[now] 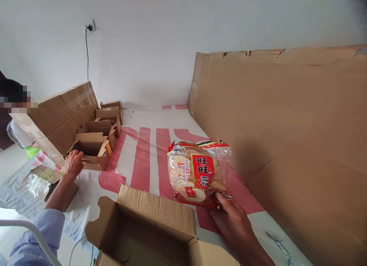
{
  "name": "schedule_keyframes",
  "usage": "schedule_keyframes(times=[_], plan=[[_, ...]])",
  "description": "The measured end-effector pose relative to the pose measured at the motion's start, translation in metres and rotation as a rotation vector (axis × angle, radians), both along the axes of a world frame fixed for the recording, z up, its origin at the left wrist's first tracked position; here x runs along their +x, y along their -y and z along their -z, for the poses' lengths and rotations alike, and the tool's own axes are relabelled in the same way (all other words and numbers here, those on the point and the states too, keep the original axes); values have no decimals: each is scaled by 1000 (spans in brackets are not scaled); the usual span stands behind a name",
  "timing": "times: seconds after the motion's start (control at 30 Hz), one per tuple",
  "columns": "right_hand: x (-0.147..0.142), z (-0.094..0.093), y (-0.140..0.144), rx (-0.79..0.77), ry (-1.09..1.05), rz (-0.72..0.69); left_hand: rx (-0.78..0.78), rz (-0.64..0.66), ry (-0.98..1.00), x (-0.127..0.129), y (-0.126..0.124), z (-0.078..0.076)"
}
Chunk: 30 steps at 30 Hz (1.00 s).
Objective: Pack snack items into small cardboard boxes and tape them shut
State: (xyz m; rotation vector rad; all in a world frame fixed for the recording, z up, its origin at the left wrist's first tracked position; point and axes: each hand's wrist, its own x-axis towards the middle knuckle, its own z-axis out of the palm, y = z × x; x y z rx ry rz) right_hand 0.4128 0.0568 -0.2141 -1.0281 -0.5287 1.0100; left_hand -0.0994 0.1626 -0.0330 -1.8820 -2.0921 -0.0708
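The right hand (229,216) pinches the snack bag (197,170) just above the open carton (149,227); the left hand's (73,163) fingers curl onto a small box (91,149). Support the bag's base.

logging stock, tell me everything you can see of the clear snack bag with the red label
The clear plastic snack bag with the red label holds pale round rice crackers. Its edges are red, its label has white characters. It looks sealed and full, held upright above the red-striped sheet, gripped at its bottom edge by the right hand.
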Motion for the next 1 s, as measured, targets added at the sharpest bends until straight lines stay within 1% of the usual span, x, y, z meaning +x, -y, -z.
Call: schedule_keyframes(times=[0.1, 0.2, 0.3, 0.4, 0.47, 0.5, 0.57, 0.63, 0.7, 0.73, 0.83, 0.9, 1.0], plan=[[0, -9, 6, -99, 161, -43, 21, -23, 16, -2, -2, 4], [-6, -28, 4, -107, 222, -119, 49, -34, 43, -4, 3, 8], [-17, -60, -8, -45, 334, -180, 96, -22, 78, -7, 14, 11], [-31, -100, -25, 48, 483, -289, 222, 42, 170, -6, 34, 17], [-43, -125, -37, 119, 566, -387, 301, 81, 239, -3, 51, 26], [-50, -137, -42, 156, 605, -437, 305, 88, 262, -1, 60, 33], [-65, -157, -53, 231, 685, -533, 238, 79, 279, 4, 78, 48], [-83, -172, -64, 301, 765, -626, 135, 33, 257, 6, 93, 63], [-102, -183, -73, 362, 825, -720, 69, -54, 215, 5, 105, 73], [-112, -187, -77, 387, 844, -769, 53, -106, 200, 3, 109, 75], [-143, -195, -86, 433, 882, -903, 25, -223, 205, -6, 120, 73], [-164, -196, -89, 435, 901, -984, 43, -234, 242, -14, 127, 70], [-195, -192, -95, 400, 941, -1067, 158, -207, 353, -18, 141, 70]])
